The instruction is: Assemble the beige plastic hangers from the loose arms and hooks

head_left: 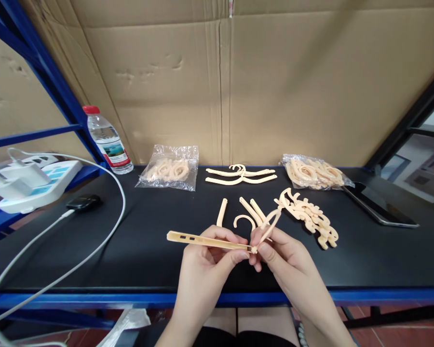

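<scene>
My left hand [217, 255] pinches a cream plastic hanger arm [193, 239], a long slotted bar that points out to the left. Between the fingers of my right hand [280, 250] is a cream hanger hook [274, 222], its curved end tilted up to the right. The bar's inner end meets the base of the hook at a small joint [253, 249] between my fingertips; whether they are locked together I cannot tell. Just beyond my hands lie another hook [243, 218] and several loose hanger arms [222, 212]. A pile of hooks [313, 217] rests to the right.
At the back lie hanger pieces joined to a hook [240, 176], between a clear bag of parts [169, 168] and a second bag [314, 172]. A water bottle [109, 140] stands back left. A phone-like device [381, 205] is at right; a white cable [125, 202] loops over the left side.
</scene>
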The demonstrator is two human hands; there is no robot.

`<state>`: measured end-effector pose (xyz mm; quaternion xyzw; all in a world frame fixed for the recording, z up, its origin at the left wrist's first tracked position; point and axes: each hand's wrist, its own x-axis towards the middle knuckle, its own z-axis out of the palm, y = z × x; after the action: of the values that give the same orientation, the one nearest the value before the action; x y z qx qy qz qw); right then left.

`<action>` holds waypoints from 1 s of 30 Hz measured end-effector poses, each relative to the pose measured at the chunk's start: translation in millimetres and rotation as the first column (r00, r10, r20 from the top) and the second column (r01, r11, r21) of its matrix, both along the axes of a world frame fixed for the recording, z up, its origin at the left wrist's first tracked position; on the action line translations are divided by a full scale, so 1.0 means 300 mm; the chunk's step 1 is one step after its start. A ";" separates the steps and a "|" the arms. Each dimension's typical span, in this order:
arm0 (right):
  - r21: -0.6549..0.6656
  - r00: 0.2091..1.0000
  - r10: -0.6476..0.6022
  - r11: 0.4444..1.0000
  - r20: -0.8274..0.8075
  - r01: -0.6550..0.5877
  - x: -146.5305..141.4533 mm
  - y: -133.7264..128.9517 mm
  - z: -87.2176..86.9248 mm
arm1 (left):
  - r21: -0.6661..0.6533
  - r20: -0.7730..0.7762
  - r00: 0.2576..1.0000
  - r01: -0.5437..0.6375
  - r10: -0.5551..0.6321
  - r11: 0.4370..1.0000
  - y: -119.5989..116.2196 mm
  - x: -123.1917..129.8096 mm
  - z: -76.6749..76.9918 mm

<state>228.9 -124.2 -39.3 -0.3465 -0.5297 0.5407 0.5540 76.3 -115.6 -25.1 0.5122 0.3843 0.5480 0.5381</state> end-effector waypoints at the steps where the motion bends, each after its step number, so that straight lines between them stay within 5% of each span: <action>1: -0.005 1.000 0.013 1.000 0.001 -0.013 0.001 0.000 0.000 | -0.002 -0.005 1.000 -0.002 0.002 1.000 -0.001 0.000 0.002; 13: -0.056 0.994 0.107 0.993 -0.035 -0.108 0.007 -0.001 0.004 | -0.031 0.074 0.997 0.005 -0.003 1.000 -0.021 0.014 0.018; 30: -0.066 0.998 -0.022 0.998 -0.054 0.018 -0.024 -0.001 0.025 | -0.075 0.086 0.996 -0.032 0.039 0.997 -0.025 0.018 0.026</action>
<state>221.7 -124.4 -31.8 -0.3547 -0.4928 0.5616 0.5620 81.6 -123.1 -17.3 0.4607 0.3893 0.5649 0.5632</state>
